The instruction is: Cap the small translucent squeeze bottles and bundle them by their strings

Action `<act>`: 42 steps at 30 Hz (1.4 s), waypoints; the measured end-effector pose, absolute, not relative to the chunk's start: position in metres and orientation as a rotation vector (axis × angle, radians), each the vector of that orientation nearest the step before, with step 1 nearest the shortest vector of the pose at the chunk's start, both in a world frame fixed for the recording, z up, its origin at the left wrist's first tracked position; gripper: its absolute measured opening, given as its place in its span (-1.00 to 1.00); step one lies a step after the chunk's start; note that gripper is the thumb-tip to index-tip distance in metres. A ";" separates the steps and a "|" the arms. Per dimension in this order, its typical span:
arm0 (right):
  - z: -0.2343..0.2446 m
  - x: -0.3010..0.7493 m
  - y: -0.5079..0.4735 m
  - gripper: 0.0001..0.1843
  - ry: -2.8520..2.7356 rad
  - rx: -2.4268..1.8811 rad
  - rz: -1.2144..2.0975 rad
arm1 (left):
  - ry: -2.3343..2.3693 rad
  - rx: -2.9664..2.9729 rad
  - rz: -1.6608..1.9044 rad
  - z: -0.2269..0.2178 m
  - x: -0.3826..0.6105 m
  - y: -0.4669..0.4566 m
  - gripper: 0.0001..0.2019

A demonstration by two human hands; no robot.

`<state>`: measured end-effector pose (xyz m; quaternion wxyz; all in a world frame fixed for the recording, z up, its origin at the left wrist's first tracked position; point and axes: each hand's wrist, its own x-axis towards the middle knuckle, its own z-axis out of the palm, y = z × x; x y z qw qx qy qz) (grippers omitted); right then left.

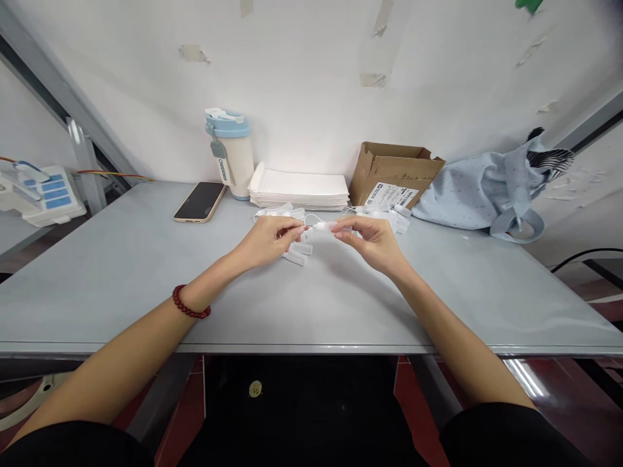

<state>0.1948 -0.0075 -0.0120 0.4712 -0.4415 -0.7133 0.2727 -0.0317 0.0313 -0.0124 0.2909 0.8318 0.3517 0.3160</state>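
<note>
Thumb and fingers of my right hand [367, 239] pinch a small translucent white tube-shaped piece [323, 226], held level above the table. Its narrow left end points at my left hand [272, 240], whose thumb and forefinger are pressed together there on something thin. A thin white loop [314, 218] arches between the two hands. What exactly the left fingertips grip is too small to make out. Beneath and beside the left hand lie several similar white pieces [298, 254]. Behind the right hand sits another pile of white pieces [396, 219].
On the grey table [311, 305], a phone [200, 202] and a lidded cup [233, 155] stand at the back left. Stacked white envelopes or sheets [299, 188] lie beside an open cardboard box [389, 175]. A light-blue cloth bag [467, 194] rests at the right.
</note>
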 end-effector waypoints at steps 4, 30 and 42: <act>-0.012 0.195 -0.008 -0.91 -1.745 -1.093 0.672 | 0.935 2.169 0.841 -0.011 -0.031 0.030 -0.72; -0.013 0.194 -0.007 -0.89 -1.762 -1.091 0.687 | 0.922 2.200 0.813 -0.012 -0.031 0.030 -0.73; -0.014 0.194 -0.008 -0.93 -1.783 -1.103 0.697 | 0.903 2.241 0.777 -0.013 -0.029 0.027 -0.74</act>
